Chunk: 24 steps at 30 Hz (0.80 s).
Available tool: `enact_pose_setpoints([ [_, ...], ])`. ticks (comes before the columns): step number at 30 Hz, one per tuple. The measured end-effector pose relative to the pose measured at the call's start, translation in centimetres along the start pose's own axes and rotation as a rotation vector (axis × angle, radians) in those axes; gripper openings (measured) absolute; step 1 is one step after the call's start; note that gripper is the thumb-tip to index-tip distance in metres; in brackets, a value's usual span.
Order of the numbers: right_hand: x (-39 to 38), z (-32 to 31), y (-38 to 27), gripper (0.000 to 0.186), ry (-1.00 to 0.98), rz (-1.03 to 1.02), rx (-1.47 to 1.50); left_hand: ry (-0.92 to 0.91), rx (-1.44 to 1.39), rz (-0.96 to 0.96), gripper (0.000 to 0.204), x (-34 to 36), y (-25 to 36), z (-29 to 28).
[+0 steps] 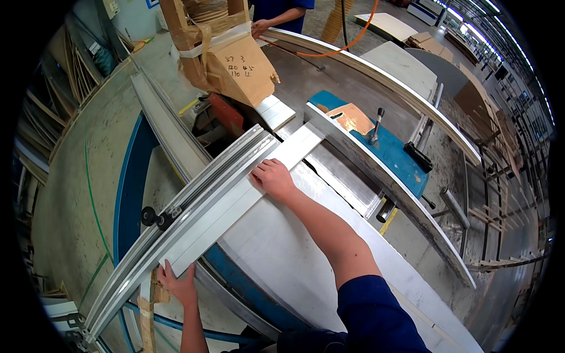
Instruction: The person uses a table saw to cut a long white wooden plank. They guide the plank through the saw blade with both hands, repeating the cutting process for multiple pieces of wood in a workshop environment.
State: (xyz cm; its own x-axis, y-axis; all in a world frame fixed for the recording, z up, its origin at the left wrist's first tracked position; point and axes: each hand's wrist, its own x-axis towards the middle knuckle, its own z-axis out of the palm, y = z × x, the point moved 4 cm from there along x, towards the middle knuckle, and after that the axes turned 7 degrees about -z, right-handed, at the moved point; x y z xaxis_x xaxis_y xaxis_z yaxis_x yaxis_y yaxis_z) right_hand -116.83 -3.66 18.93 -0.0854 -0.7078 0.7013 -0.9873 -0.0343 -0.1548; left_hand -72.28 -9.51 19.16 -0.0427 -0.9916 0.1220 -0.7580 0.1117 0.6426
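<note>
A long white board [220,219] lies slantwise across the machine table [282,235], along an aluminium fence [194,191] with a rail. My left hand [179,287] grips its near left end, thumb and fingers apart at the corner. Further up, my right hand [273,180] rests on the board with bent fingers pressing it by the fence. The far end of the board reaches a long upright guide bar [382,167]. Beyond that end, a short white piece [275,113] lies under a cardboard-covered housing [241,67].
Past the guide bar is a blue plate [394,162] with a clamp lever [376,125]. Black knobs [156,217] stick out from the fence. A co-worker's hand [261,27] is at the far side, near a long white-edged strip [376,76]. An orange hose [353,46] hangs there.
</note>
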Motion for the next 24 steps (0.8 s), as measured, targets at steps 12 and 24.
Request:
enact_pose_setpoints([
  [12, 1.2, 0.2, -0.9, 0.024, -0.187, -0.147, 0.122, 0.006, 0.046, -0.061, 0.088, 0.3, 0.7, 1.0],
  [24, 0.9, 1.1, 0.3, 0.023, -0.176, -0.174, 0.195, -0.003, -0.249, 0.512, 0.049, 6.4, 19.5, 7.0],
])
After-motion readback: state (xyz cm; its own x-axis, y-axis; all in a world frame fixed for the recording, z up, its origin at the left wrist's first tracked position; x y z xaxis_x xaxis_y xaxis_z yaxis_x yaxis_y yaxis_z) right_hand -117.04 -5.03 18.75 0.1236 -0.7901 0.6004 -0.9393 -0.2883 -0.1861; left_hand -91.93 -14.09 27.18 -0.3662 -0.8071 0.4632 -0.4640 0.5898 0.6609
